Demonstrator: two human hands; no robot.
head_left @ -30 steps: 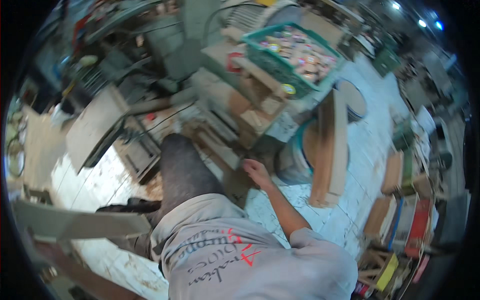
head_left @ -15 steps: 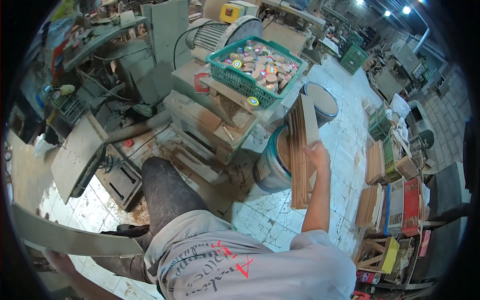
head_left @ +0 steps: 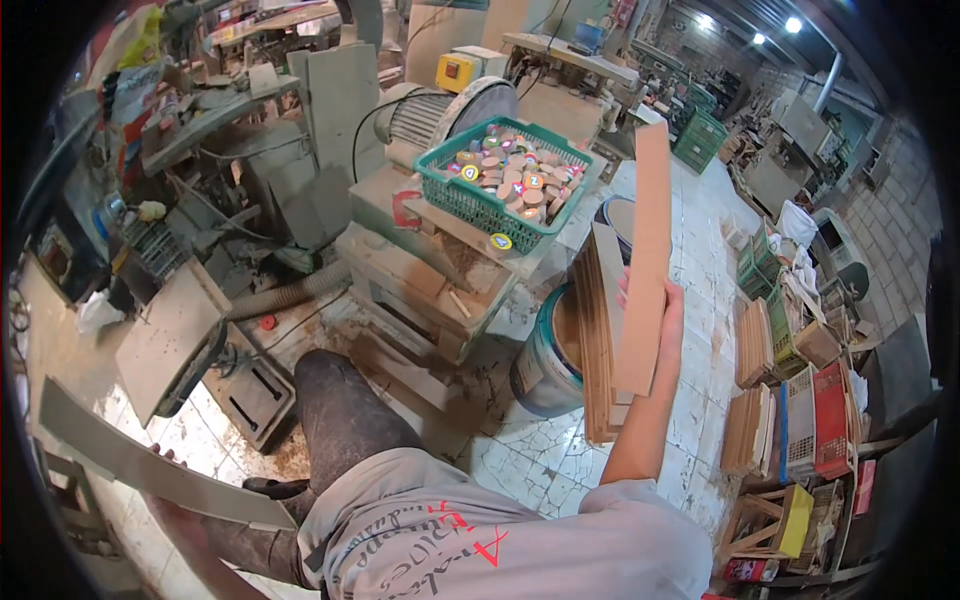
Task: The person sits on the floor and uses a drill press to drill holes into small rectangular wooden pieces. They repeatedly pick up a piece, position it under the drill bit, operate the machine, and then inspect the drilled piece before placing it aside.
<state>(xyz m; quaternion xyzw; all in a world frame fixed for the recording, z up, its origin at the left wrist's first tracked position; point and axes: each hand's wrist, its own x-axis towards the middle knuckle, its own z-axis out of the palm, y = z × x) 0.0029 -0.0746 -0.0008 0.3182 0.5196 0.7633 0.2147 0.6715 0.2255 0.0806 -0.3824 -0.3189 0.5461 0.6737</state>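
My right hand (head_left: 672, 305) grips a long flat wooden strip (head_left: 645, 220), fingers on one side and thumb on the other. The strip stands tilted above a stack of similar wooden boards (head_left: 592, 360), which lies across a white and teal bucket (head_left: 540, 365). At the lower left, my left hand (head_left: 167, 456) is closed around a long, slightly curved-looking board (head_left: 150, 470); only its fingertips show past the board's edge. That board passes over my left leg. Ahead, a green plastic basket (head_left: 470, 200) full of round wooden pieces with coloured faces rests on a machine's wooden ledge.
A disc sander with a motor (head_left: 415, 118) and a yellow switch box (head_left: 455, 72) stands behind the basket. A second bucket (head_left: 615, 215) is beyond the board stack. Crates and stacked wood (head_left: 750, 425) line the right side. A tilted machine table (head_left: 170, 335) is at left.
My right hand has lifted one strip off the stack and raised it up and slightly right. The board in my left hand has shifted a little, its far end rising.
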